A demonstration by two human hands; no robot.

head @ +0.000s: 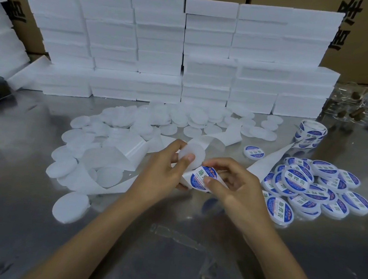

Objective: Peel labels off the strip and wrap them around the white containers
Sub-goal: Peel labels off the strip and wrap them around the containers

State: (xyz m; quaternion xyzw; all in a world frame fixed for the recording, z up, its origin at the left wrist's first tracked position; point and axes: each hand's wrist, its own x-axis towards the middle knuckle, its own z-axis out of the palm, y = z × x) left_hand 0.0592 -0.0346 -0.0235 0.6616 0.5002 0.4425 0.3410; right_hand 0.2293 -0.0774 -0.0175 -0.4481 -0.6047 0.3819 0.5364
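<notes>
two hands grip: left hand (165, 169) one white container (191, 154), right hand (234, 185) one label (203, 178).

Left hand (166, 165) grips white container (190, 154); right hand (234, 185) pinches label (203, 178).

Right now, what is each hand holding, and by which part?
The left hand grips a blank white container by its rim, thumb on its face. The right hand pinches the blue-and-white label at its edge, on the strip.
</notes>
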